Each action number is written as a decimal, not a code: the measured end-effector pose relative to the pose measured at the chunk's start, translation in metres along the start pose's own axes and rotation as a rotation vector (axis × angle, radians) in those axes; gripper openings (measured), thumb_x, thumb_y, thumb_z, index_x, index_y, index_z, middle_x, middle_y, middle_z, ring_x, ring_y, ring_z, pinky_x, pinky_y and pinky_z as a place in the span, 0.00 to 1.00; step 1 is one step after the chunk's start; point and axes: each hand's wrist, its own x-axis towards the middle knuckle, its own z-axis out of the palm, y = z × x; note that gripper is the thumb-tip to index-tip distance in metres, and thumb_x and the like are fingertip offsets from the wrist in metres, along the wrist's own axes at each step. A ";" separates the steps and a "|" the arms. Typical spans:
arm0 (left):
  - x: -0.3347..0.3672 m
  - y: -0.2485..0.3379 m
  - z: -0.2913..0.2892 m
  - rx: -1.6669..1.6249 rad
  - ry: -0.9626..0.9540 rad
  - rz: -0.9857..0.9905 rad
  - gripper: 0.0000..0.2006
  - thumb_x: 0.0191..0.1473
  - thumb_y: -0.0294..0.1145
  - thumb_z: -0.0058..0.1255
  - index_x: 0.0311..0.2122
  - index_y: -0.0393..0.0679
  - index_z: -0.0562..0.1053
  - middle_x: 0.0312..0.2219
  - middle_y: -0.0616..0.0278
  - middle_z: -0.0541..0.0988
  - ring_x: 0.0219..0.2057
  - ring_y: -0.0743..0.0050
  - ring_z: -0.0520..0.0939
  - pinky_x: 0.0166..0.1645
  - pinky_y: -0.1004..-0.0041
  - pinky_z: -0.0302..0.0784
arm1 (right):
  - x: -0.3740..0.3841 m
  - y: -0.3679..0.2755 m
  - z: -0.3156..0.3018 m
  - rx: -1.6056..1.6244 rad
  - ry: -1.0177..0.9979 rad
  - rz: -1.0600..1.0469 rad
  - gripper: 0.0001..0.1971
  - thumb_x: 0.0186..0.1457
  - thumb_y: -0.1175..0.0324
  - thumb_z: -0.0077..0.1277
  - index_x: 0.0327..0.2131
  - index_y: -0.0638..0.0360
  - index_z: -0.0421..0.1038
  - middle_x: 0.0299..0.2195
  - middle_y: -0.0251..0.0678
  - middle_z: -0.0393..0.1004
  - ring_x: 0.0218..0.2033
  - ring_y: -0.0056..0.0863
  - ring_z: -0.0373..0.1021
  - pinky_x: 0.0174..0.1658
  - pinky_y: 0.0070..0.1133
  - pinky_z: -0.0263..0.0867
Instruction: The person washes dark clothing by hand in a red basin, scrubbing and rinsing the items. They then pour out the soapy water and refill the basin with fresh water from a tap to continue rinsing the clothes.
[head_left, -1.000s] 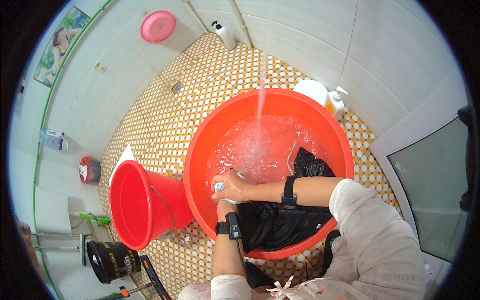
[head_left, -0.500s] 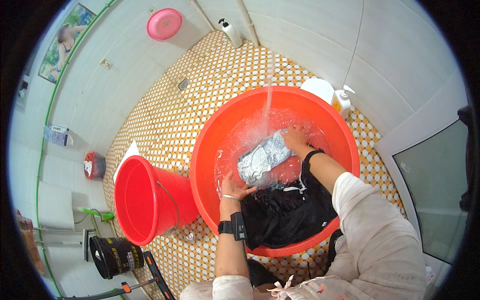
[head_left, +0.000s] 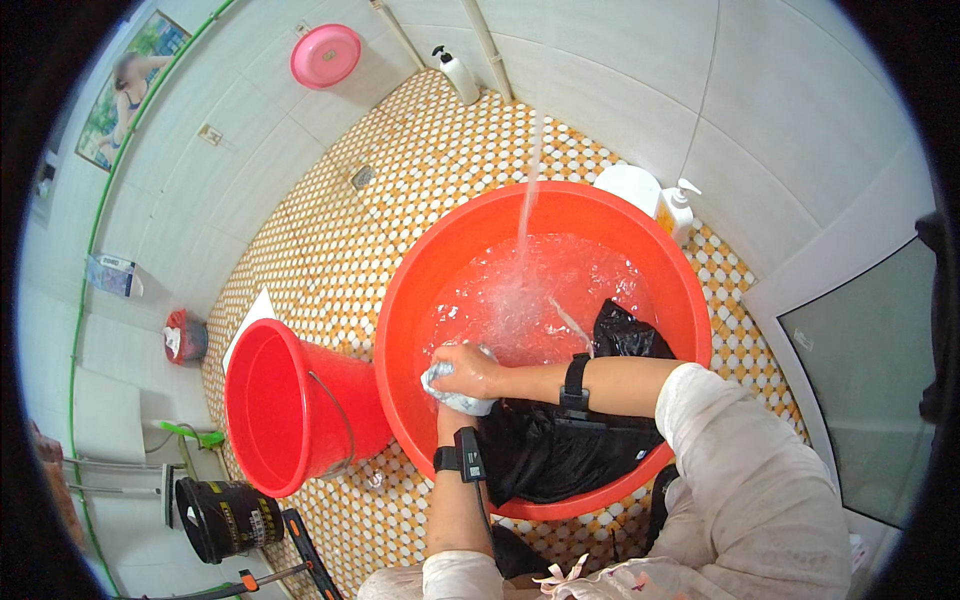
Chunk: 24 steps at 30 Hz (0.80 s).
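Note:
Inside a large orange-red basin point(head_left: 400, 290) of water, my right hand point(head_left: 465, 370) is closed on a bunched, light grey-and-white patterned cloth point(head_left: 462, 402). My left hand point(head_left: 452, 420) is beneath the same cloth, at the basin's left side; its fingers are hidden by the cloth and the right hand. A soaked black garment point(head_left: 560, 450) lies heaped along the near side, under my right forearm, with part of it rising at the right. A stream of water point(head_left: 527, 215) falls into the basin and foams where it lands.
Left of the basin stands a red bucket point(head_left: 265, 410), tilted in view, with a black bucket point(head_left: 225, 518) nearer me. A pump bottle point(head_left: 675, 212) and a white round object point(head_left: 628, 185) sit behind the basin. A glazed door point(head_left: 865, 350) is at right.
The cloth, earlier spread out mid-basin, is now bunched at the left side. My right hand has crossed leftward to meet my left hand there.

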 end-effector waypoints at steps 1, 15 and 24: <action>0.010 0.000 0.007 -0.184 -0.262 -0.047 0.20 0.55 0.52 0.33 0.43 0.47 0.67 0.42 0.60 0.72 0.41 0.62 0.73 0.47 0.63 0.70 | 0.000 0.006 -0.004 -0.141 0.027 0.030 0.10 0.44 0.63 0.50 0.29 0.59 0.69 0.27 0.48 0.72 0.30 0.40 0.71 0.32 0.32 0.65; 0.007 0.045 0.067 -0.082 0.311 -0.412 0.22 0.52 0.44 0.40 0.53 0.50 0.60 0.53 0.57 0.60 0.54 0.52 0.59 0.51 0.34 0.53 | -0.037 0.129 -0.087 -0.943 -0.296 0.478 0.23 0.50 0.52 0.42 0.51 0.37 0.62 0.59 0.46 0.45 0.58 0.62 0.38 0.50 0.60 0.42; 0.005 0.021 0.076 -0.261 0.272 -0.530 0.28 0.52 0.43 0.43 0.54 0.42 0.53 0.58 0.49 0.42 0.56 0.36 0.52 0.50 0.30 0.53 | -0.003 0.125 -0.094 -0.724 -0.291 0.177 0.18 0.38 0.64 0.49 0.37 0.53 0.74 0.40 0.38 0.71 0.49 0.44 0.60 0.46 0.42 0.59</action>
